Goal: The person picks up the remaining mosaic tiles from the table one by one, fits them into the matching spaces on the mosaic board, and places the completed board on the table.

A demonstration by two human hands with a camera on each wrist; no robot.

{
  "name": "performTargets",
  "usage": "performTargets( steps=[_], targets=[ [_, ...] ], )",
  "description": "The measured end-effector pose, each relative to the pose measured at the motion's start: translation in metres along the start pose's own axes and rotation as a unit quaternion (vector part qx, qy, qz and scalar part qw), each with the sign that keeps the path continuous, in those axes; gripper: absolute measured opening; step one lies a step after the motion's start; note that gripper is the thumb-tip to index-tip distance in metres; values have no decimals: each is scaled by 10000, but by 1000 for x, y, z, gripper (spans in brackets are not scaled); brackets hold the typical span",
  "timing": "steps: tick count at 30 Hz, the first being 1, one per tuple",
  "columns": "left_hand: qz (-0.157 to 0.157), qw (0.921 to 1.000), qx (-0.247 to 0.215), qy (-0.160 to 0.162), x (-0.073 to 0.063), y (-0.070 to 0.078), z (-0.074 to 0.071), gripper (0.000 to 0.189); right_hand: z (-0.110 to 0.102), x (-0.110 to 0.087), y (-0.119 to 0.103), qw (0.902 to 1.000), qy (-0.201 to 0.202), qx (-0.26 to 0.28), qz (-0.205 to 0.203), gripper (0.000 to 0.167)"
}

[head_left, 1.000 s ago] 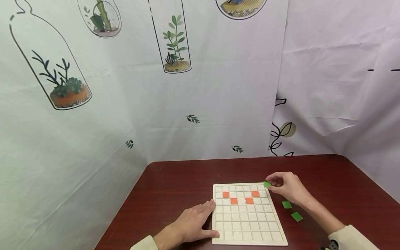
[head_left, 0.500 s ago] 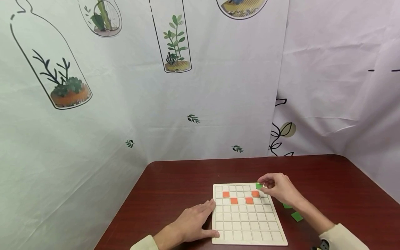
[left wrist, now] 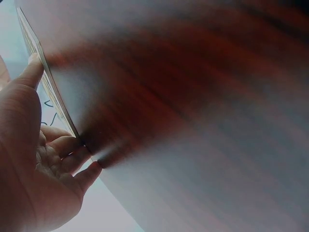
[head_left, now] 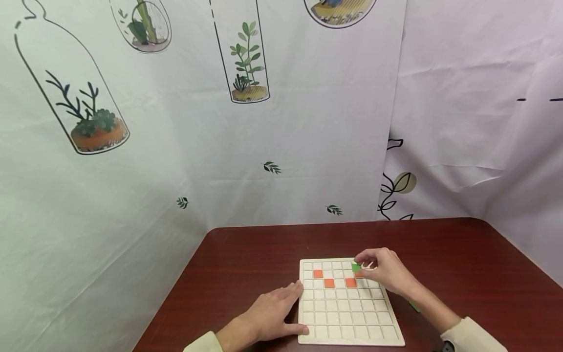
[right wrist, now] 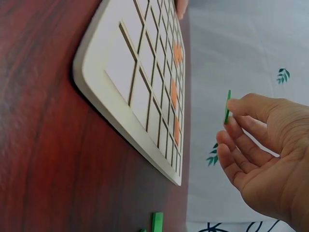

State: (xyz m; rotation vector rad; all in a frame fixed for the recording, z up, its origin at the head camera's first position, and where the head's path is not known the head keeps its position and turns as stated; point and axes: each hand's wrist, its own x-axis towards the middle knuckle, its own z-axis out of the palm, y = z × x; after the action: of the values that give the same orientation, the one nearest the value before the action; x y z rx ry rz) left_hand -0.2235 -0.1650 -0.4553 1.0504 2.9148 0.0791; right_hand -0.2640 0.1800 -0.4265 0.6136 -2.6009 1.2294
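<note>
A pale gridded board [head_left: 347, 319] lies on the dark red table. Several orange square tiles [head_left: 329, 283] sit in its upper cells. My left hand [head_left: 274, 313] rests along the board's left edge, fingers extended, its thumb on the lower left border. Over the upper right of the board, my right hand [head_left: 387, 269] pinches a green square tile [head_left: 356, 267] between thumb and index finger. The right wrist view shows that tile edge-on and raised off the board, with the other fingers loosely bent. One orange tile is partly covered by the right hand.
Right of the board, a loose green tile [head_left: 414, 306] is mostly hidden under the right forearm. Two green pieces show at the bottom of the right wrist view, one a green tile [right wrist: 157, 222]. A plant-printed white cloth [head_left: 281, 137] hangs behind the table [head_left: 246, 264].
My right hand has moved left from the board's upper right corner, carrying the green tile over the upper cells. Its forearm now covers more of the loose green tiles. The left hand stays put.
</note>
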Motion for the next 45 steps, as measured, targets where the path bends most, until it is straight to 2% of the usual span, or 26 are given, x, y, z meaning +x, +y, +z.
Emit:
performTargets(
  steps=[5, 9, 18, 29, 45],
  targets=[
    [3, 10000, 2, -4, 0, 0, 0, 103, 9, -1, 0, 9997, -80, 94, -201, 19],
    [1, 10000, -3, -9, 0, 0, 0, 103, 16, -3, 0, 9992, -203, 255, -210, 19],
    [-2, 10000, -34, -27, 0, 0, 0, 103, 32, -4, 0, 9980, -386, 79, -502, 20],
    [-58, 9999, -50, -73, 1, 0, 0, 103, 45, -8, 0, 9965, -721, 172, -377, 19],
    [-47, 10000, -19, -64, 1, 0, 0, 103, 49, -9, -4, 9965, -730, -112, -387, 21]
  ],
)
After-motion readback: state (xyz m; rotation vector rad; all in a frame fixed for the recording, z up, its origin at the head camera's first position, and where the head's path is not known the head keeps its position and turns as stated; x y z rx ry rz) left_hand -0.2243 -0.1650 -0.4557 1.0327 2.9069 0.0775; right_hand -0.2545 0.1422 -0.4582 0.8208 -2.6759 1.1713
